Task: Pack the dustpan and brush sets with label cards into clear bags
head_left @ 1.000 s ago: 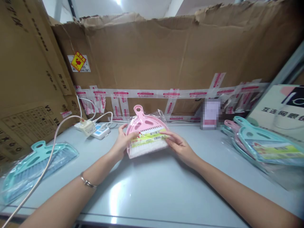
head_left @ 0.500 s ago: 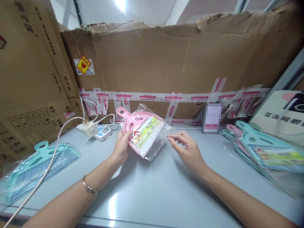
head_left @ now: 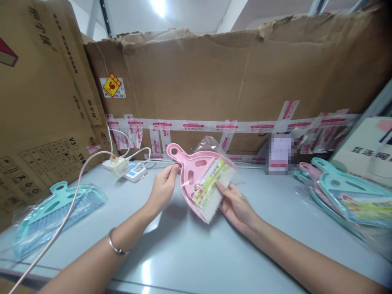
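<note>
The largest thing is the brown cardboard wall (head_left: 196, 90) at 12 o'clock, edged low down with white-and-red tape (head_left: 192, 125); in front of it spreads the glossy grey-blue bench (head_left: 186, 261). Near the middle, raised above the bench, is the pink plastic fan-shaped dustpan (head_left: 197, 173) in a clear film bag (head_left: 208, 143). Taken from that dustpan, a stack of teal and pink bagged dustpans (head_left: 343, 179) lies well apart at 3 o'clock, and a single teal dustpan with a blue brush (head_left: 52, 206) between 8 and 9. The pink dustpan's long axis slants, its looped handle (head_left: 180, 154) pointing between 10 and 11 o'clock and its bristle edge between 4 and 5. The right hand (head_left: 237, 206) sits at 4 o'clock, just beside that edge; its grip is clasped on the bagged dustpan, thumb across the front, the other fingers mostly hidden behind. The left hand (head_left: 162, 185) sits at 9 o'clock and is the nearer to the handle; its fingers are curled, tips at the handle's neck, though I cannot tell whether that grip pinches plastic, film or nothing. Smallest are the white-bristled brush (head_left: 210, 208) and, lying slantwise over it, the yellow-green printed label (head_left: 211, 183).
</note>
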Demonstrator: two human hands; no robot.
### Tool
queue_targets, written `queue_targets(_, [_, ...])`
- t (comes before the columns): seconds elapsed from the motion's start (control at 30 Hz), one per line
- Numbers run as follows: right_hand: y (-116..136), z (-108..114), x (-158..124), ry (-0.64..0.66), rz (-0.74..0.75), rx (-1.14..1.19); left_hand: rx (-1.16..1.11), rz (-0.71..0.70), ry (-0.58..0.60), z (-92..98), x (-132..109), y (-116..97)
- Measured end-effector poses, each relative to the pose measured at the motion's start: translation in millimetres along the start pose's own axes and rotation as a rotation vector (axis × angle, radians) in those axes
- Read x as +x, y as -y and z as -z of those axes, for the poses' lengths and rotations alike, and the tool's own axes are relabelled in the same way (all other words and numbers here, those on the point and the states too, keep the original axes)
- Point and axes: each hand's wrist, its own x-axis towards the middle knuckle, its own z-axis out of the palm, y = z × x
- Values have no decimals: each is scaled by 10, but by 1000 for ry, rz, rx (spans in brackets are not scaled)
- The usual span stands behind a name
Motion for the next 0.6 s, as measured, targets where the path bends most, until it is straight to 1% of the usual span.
queue_targets(0.03, [0, -20, -18, -4, 16, -6, 43, -27, -21, 36, 43, -11])
queue_targets(0.1, [1, -66, -63, -4, 29, -39, 70, -25, -71, 117, 141, -35])
queue_targets(0.2, [-1, -113, -124, 41, 10, -109, 6, 21, -156, 250, 298, -57])
queue_targets(0.27, [-5, -108, -136, 56, -8, -114, -61, 44, -191, 353, 397, -57])
queue_targets(0.33, [-8, -73, -115, 45, -26, -82, -72, 73, -268, 501, 500, -59])
queue_targets(0.37, [-9, -47, -96, 34, -35, -64, -47, 88, -328, 604, 556, -67])
queue_targets(0.4, [-10, -21, -74, 26, -45, -50, -4, 100, -421, 732, 615, -84])
queue_targets(0.47, [-7, 28, -30, 20, -58, -36, 51, 95, -597, 1061, 737, -142])
queue_targets(0.57, [0, 71, 15, 12, -52, -25, 141, 43, -878, 1675, 877, -236])
queue_targets(0.6, [2, 78, 25, 6, -51, -23, 188, 20, -944, 1879, 902, -242])
